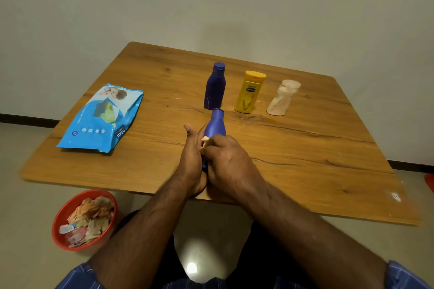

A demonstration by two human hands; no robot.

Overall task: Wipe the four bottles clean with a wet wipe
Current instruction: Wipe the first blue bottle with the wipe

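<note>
A blue bottle (217, 123) is tilted away from me over the middle of the wooden table (305, 148), its far end pointing at the other bottles. My left hand (193, 159) grips its near part from the left, thumb raised. My right hand (229, 162) is curled over the bottle from the right and presses a small pale wipe (204, 140) against it; only a corner of the wipe shows. Behind stand a dark blue bottle (215, 87), a yellow bottle (250, 91) and a whitish, stained bottle (283, 98), all upright in a row.
A blue pack of wet wipes (101, 117) lies flat on the table's left side. On the floor at the near left sits a red bowl (58, 220) filled with used, crumpled wipes. A wall runs close behind the table.
</note>
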